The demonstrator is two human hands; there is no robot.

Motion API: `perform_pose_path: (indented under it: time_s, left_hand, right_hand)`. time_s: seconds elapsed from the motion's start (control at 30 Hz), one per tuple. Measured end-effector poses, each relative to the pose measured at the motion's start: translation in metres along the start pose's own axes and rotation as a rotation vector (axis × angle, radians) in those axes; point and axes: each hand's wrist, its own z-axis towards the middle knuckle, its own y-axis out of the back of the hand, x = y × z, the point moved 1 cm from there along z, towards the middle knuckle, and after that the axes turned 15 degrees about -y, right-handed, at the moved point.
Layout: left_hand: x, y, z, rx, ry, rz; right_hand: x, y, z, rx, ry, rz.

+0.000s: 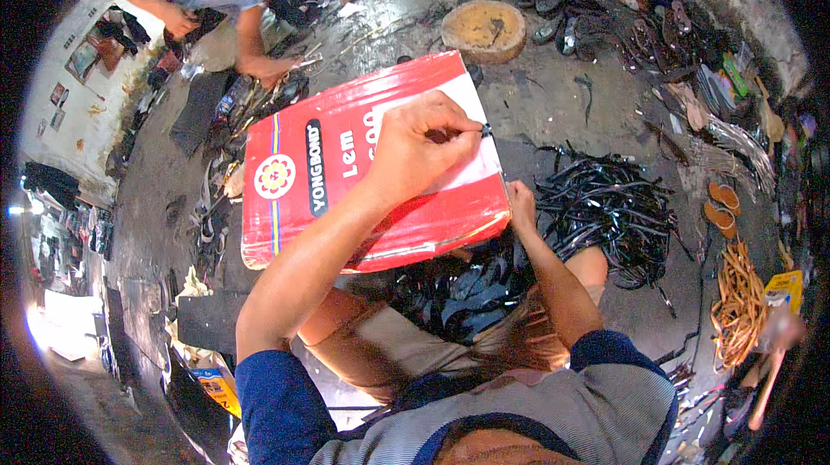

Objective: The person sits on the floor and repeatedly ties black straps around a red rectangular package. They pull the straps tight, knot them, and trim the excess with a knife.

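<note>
A large red cardboard box (pixel 389 249) with a white panel and a yellow flower emblem is tilted in front of me, above my crossed legs. My left hand (pixel 424 141) reaches over its face. Thumb and forefinger are pinched at the box's far right edge, where a small dark piece (pixel 486 130) shows at the fingertips; its kind is too small to tell. My right hand (pixel 521 206) is closed at the box's lower right edge, with its fingertips partly hidden behind it. Black rubber-like pieces (pixel 471 296) lie in my lap area below the box.
A heap of shiny black strips (pixel 614 214) lies to the right. Tan strips (pixel 737 309) and brown sandals (pixel 722 210) are farther right. A round wooden block (pixel 484 31) stands beyond the box. Two other people sit at far left and far right, near dark footwear (pixel 562 3).
</note>
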Motion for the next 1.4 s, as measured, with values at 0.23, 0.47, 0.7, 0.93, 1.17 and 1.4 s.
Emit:
perform_pose_path:
  time_s: [0.23, 0.47, 0.7, 0.93, 1.17, 1.4]
  left_hand:
    - [-0.005, 0.007, -0.001, 0.151, -0.229, 0.165]
    - [-0.002, 0.018, -0.017, 0.298, -0.438, 0.370]
    - [-0.009, 0.008, 0.002, 0.343, -0.468, 0.509]
    - [-0.015, 0.007, -0.006, 0.306, -0.276, 0.332]
    - [-0.025, 0.005, -0.005, 0.372, -0.300, 0.416]
    - [-0.056, 0.002, -0.025, 0.382, -0.466, 0.584]
  right_hand:
    - [0.007, 0.026, 0.000, -0.011, -0.050, -0.043]
    - [-0.001, 0.027, 0.000, 0.090, -0.154, -0.124]
    - [-0.141, 0.065, -0.037, 0.108, -0.365, -0.388]
    - [0.003, 0.147, 0.019, -0.375, -0.112, -0.160]
    - [0.128, 0.234, -0.025, -0.938, 0.213, -0.487]
    - [-0.015, 0.074, -0.126, 0.525, -0.377, -1.004]
